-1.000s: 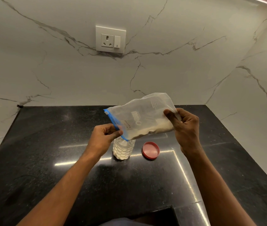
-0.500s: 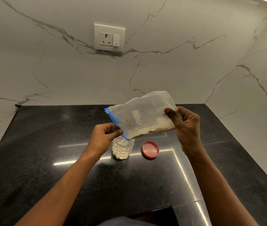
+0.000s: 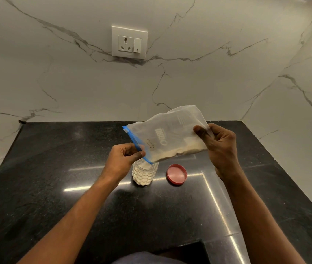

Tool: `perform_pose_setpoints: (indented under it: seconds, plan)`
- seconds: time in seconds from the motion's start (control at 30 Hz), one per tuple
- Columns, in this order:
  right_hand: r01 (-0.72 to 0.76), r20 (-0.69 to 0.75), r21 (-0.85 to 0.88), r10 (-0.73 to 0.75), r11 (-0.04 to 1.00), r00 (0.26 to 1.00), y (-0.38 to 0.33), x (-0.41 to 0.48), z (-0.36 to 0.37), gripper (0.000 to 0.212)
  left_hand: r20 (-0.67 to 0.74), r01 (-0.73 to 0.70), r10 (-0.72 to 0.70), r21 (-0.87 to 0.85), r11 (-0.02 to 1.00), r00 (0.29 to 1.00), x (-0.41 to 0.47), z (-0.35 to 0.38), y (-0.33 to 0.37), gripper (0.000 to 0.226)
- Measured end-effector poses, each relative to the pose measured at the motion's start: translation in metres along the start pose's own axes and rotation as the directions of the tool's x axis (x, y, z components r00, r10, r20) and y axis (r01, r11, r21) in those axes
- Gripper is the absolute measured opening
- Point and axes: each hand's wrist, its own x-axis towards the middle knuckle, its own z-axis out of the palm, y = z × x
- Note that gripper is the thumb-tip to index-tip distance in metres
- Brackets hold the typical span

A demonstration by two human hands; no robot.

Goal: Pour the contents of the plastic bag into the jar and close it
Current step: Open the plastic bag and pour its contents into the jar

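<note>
A clear plastic bag [image 3: 167, 136] with a blue zip strip is held tilted over the jar, its mouth end lowest. Pale grains lie along the bag's lower edge. My left hand [image 3: 122, 159] pinches the blue strip at the lower left corner, right above the jar's mouth. My right hand [image 3: 218, 145] grips the bag's raised far end. The small clear jar [image 3: 144, 174] stands upright on the black counter [image 3: 56, 187], open and nearly full of pale grains. Its red lid [image 3: 176, 174] lies flat on the counter just right of the jar.
White marble walls close off the back and right side of the counter. A white wall socket [image 3: 129, 42] sits on the back wall. The counter's front edge has a cut-out near my body.
The bag and both hands hold almost the same pose. The grains in the bag have slid a little further toward the blue strip.
</note>
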Motion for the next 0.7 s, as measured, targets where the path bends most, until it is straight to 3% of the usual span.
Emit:
perform_pose_setpoints:
  seconds: [0.7]
  plan:
    - [0.005, 0.004, -0.012, -0.005, 1.0, 1.0, -0.0023, -0.0002, -0.0026, 0.008, -0.001, 0.001, -0.001, -0.004, 1.0, 1.0, -0.0013, 0.0035, -0.0015, 0.021]
